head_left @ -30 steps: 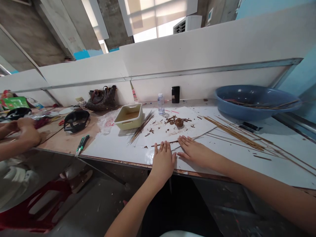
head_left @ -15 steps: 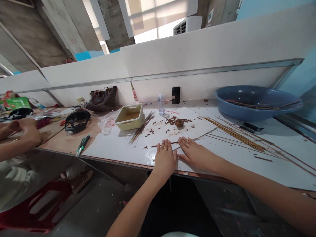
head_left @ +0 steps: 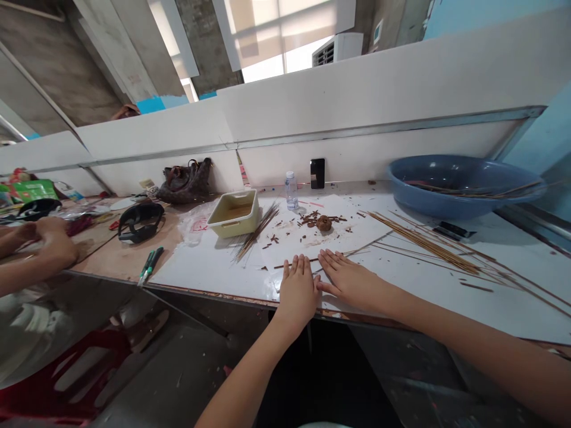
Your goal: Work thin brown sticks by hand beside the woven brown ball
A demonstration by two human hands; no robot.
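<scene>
My left hand (head_left: 298, 294) lies flat on the white table sheet, its fingers stretched out over a thin brown stick (head_left: 279, 266). Beside it, my right hand (head_left: 352, 279) also rests flat across the same line of stick, the two thumbs close together. Most of the stick is hidden under the fingers; its brown left end sticks out past my left hand, and a thin pale length shows beyond my right fingertips. Just ahead sits a lump of brown dough (head_left: 324, 223) among broken brown pieces (head_left: 307, 219).
To the right lie a bundle of tan sticks (head_left: 423, 244) and a large blue basin (head_left: 464, 205). Dark thin sticks (head_left: 259, 232) lie beside a yellow tub (head_left: 232, 228). A bottle (head_left: 291, 191) and phone (head_left: 317, 173) stand behind. Green-handled pliers (head_left: 150, 264) and a co-worker's hands (head_left: 53, 235) are left.
Both hands have drawn back very slightly toward the near table edge, still flat over the stick. The other things on the table stay where they were.
</scene>
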